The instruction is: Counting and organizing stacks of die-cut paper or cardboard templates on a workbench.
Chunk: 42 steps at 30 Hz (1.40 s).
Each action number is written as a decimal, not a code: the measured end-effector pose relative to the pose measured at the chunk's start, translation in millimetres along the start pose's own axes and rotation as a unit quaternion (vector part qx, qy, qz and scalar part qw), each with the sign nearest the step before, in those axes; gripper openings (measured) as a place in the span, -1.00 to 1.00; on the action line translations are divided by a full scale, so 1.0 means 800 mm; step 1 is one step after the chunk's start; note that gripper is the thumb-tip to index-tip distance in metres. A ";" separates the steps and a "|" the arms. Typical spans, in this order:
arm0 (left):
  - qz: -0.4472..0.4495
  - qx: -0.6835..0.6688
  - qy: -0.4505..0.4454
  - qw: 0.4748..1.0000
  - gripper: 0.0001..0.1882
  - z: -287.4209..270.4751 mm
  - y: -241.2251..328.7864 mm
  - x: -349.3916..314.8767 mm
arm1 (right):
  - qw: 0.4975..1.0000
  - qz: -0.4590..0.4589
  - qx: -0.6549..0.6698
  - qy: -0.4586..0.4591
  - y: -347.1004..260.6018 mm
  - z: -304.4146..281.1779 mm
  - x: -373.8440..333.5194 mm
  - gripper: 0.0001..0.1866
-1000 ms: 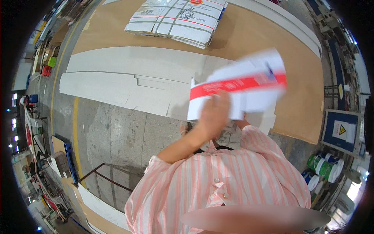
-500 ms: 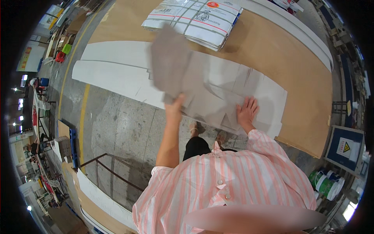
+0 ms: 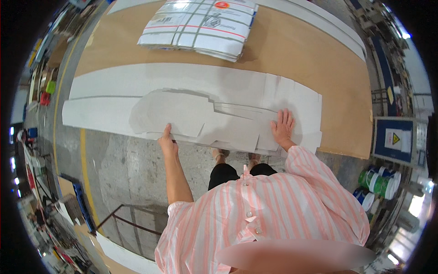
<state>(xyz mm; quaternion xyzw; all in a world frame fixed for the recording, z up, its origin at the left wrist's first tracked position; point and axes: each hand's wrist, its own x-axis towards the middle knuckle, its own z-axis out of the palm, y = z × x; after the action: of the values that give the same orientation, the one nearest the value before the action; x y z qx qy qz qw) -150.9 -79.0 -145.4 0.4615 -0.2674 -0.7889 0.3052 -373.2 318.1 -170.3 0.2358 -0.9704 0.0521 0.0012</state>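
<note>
A loose pile of thin grey cardboard sheets [image 3: 182, 112], some with stepped edges, lies over long white boards [image 3: 109, 82] on the table. My left hand [image 3: 169, 140] pinches the near edge of the top sheet at the pile's left end. Its thumb lies on top, and the other fingers are hidden below. My right hand [image 3: 283, 130] rests palm down at the pile's right end, fingers stretched out and slightly apart, holding nothing.
A strapped white bundle [image 3: 196, 29] sits farther back on the brown tabletop [image 3: 296, 50]. To the right stand a blue panel with a warning sign [image 3: 396, 139] and several paint buckets [image 3: 378, 182]. A thin metal frame [image 3: 123, 214] stands at lower left.
The grey sheet in my left hand was raised and blurred; now it lies flat on the pile. My left hand has moved left and down. My right hand stays on the sheets.
</note>
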 end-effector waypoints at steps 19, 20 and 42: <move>0.603 0.670 -0.339 0.271 -0.56 0.258 -0.144 -0.309 | 0.989 -0.005 -0.041 -0.143 0.065 0.025 -0.018 -0.33; 0.516 0.665 -0.348 0.412 -0.53 0.261 -0.106 -0.304 | 0.987 -0.007 -0.045 -0.154 0.063 0.029 -0.016 -0.33; 0.279 0.321 -0.016 0.905 -0.71 0.104 0.007 -0.108 | 1.000 -0.002 -0.016 -0.016 0.066 -0.003 -0.014 -0.29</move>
<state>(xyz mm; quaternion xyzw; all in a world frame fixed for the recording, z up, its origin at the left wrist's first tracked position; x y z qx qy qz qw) -190.1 -8.1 -56.2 0.4281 -0.6287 -0.5507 0.3436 -387.4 370.4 -173.7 0.2384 -0.9706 0.0324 -0.0104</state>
